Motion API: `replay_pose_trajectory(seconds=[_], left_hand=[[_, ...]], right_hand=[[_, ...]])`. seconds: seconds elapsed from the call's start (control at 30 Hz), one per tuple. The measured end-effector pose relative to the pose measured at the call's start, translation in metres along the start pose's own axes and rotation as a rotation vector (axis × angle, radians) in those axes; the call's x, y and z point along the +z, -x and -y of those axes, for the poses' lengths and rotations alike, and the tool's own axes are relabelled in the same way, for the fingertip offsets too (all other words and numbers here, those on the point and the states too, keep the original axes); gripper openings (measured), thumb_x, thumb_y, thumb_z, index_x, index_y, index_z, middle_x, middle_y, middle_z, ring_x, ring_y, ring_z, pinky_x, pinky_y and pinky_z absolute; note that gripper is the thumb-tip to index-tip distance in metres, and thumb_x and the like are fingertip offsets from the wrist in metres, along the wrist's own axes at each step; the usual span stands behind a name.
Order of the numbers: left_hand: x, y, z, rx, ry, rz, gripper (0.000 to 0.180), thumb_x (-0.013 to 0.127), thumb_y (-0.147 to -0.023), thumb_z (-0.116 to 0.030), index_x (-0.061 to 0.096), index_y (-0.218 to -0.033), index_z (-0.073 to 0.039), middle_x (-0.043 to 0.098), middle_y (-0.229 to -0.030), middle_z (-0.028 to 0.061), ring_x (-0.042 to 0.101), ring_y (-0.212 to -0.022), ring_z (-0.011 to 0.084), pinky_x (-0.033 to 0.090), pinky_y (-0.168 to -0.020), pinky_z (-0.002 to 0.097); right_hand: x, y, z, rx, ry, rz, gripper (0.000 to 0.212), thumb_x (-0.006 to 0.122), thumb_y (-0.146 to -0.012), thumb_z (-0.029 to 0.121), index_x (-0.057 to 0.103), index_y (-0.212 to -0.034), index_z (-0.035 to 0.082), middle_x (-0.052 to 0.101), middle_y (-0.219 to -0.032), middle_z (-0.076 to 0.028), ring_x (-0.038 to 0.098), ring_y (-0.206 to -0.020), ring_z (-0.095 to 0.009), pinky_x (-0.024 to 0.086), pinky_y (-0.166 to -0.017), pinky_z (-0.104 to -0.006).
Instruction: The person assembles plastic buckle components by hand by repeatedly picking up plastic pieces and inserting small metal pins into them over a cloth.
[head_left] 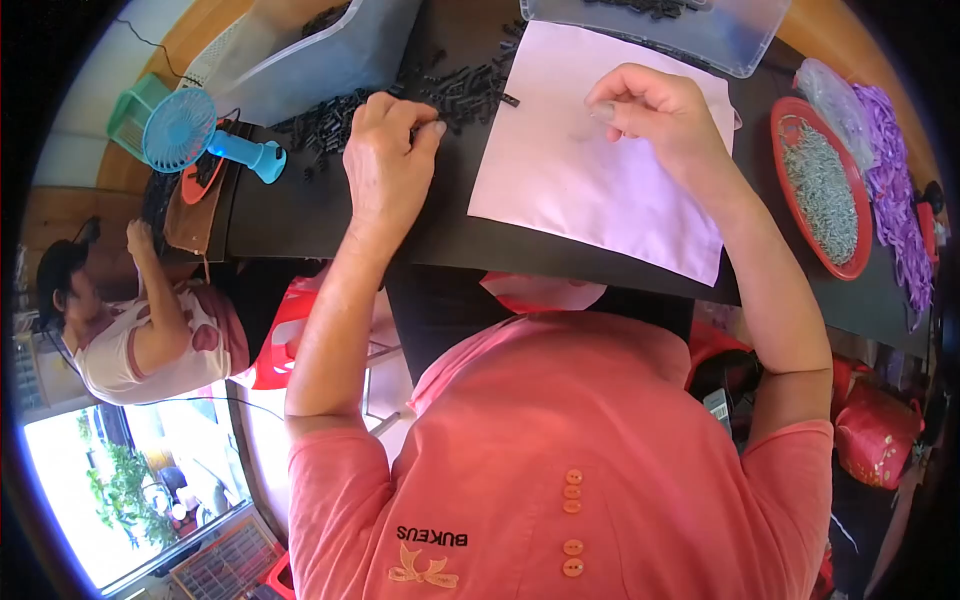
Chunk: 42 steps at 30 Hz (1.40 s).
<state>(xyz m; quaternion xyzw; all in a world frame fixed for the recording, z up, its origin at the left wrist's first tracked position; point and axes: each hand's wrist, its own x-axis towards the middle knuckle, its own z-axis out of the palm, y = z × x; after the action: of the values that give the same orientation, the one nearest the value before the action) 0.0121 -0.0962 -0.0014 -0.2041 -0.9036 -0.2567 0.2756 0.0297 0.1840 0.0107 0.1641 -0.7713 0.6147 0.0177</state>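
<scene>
My left hand (388,150) is over the near edge of a heap of small black pieces (470,90), its fingers curled in and the thumb close to them. Whatever it may hold is hidden. Above a pale pinkish-white cloth (590,190), my right hand (655,110) has its thumb and forefinger pinched together. Anything between those fingertips is too small to make out. One black piece (510,100) lies at the cloth's left edge, between my two hands.
A translucent bin (310,70) stands at the back left, and a clear tray (740,40) at the back right. On the right are an orange-red basket (855,262) of thin silvery pieces and purple strips (895,190). A blue fan (195,135) and a seated person (165,335) are left.
</scene>
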Motion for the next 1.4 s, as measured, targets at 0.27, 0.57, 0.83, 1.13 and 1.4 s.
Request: replay_pose_trajectory(seconds=[0.27,0.57,0.83,1.13,1.4], left_hand=[[0.016,-0.011,0.008,0.144,-0.243,0.135,0.018,0.075,-0.074,-0.019,0.065,-0.08,-0.005,0.058,-0.081,0.0073,0.06,-0.084,0.0286,0.049,-0.068,0.0402],[0.02,-0.011,0.008,0.079,-0.137,0.208,0.013,0.069,-0.077,-0.011,0.064,-0.084,-0.002,0.061,-0.086,0.0112,0.063,-0.085,0.0307,0.05,-0.072,0.0398],[0.019,-0.01,-0.004,0.019,0.027,0.172,0.011,0.068,-0.08,-0.005,0.066,-0.089,0.0,0.064,-0.083,0.0095,0.063,-0.074,0.0224,0.049,-0.065,0.0345],[0.026,-0.004,-0.072,-0.643,1.388,0.333,0.015,0.066,-0.086,-0.001,0.065,-0.098,0.007,0.065,-0.08,0.009,0.059,-0.064,0.0128,0.046,-0.054,0.0246],[0.034,-0.01,-0.084,-0.692,1.455,0.419,0.014,0.064,-0.087,-0.002,0.064,-0.098,0.008,0.065,-0.082,0.0129,0.06,-0.062,0.0153,0.047,-0.052,0.0276]], right_hand=[[0.005,0.0,-0.008,-0.071,0.065,0.011,0.01,0.056,-0.081,0.002,0.064,-0.087,-0.001,0.059,-0.073,-0.001,0.052,-0.063,-0.008,0.044,-0.061,-0.0228],[-0.002,0.003,0.0,-0.035,0.068,0.056,0.008,0.059,-0.087,0.007,0.063,-0.089,0.0,0.06,-0.084,0.0,0.052,-0.075,-0.008,0.044,-0.07,-0.0236],[-0.001,0.005,-0.002,-0.14,0.005,-0.023,0.011,0.056,-0.082,0.004,0.064,-0.088,0.0,0.059,-0.073,0.0,0.053,-0.064,-0.008,0.045,-0.061,-0.0225],[0.007,0.007,0.013,-0.079,-0.116,-0.014,0.01,0.06,-0.084,0.009,0.066,-0.088,0.001,0.06,-0.074,0.0,0.055,-0.066,-0.007,0.044,-0.061,-0.0219],[0.004,0.008,0.016,-0.092,-0.019,0.023,0.01,0.062,-0.089,0.01,0.065,-0.091,0.0,0.063,-0.083,-0.001,0.056,-0.072,-0.009,0.046,-0.069,-0.0227]])
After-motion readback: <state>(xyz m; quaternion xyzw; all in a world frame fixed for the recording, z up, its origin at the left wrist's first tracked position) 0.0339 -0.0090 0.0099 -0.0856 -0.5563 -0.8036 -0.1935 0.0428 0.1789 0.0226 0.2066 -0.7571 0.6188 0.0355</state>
